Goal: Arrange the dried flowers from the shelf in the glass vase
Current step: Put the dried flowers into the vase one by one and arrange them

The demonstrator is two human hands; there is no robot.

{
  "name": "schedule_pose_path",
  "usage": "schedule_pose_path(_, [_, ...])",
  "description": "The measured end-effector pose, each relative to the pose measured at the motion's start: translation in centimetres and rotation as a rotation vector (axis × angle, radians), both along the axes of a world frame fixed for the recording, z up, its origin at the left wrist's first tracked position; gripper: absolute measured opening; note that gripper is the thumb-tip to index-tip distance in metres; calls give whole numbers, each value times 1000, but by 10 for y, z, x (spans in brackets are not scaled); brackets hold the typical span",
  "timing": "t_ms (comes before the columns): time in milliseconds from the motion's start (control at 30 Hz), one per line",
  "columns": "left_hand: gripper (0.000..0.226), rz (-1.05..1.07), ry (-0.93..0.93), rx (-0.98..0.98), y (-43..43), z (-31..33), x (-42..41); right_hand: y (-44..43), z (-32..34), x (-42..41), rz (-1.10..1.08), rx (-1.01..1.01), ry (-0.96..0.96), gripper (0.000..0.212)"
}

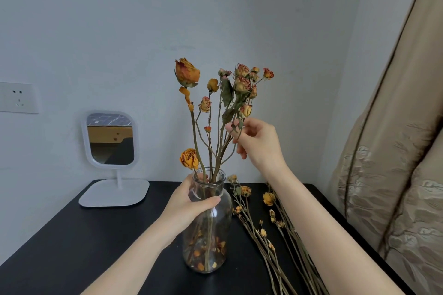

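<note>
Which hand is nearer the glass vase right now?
Left. The left hand grips the glass vase at its neck; the right hand is above it, pinching a stem of the dried flowers.

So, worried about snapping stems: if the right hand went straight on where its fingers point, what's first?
The right hand, pinching one stem, points left; the other upright stems in the glass vase come first, depth unclear.

No readable text, labels or numbers anywhere.
</note>
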State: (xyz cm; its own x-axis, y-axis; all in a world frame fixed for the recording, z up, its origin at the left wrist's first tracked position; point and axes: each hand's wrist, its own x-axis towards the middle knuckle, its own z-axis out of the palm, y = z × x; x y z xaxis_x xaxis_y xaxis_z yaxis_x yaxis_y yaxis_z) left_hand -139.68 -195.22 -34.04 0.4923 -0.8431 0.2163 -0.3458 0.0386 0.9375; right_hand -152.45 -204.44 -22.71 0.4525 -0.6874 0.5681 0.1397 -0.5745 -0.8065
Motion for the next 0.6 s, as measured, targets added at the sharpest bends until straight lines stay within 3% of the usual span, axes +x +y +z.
schedule_pose_path(133, [46,1,-4,8,0,-1,1,1,-3,6,14,-23,41,14])
schedule_pose_path(367, [42,25,-3,-11,0,0,-2,-1,-8,-8,68,-7,-132,24])
schedule_pose_path(600, [53,100,25,-74,0,3,-8,-8,-18,-13,80,8,-59,24])
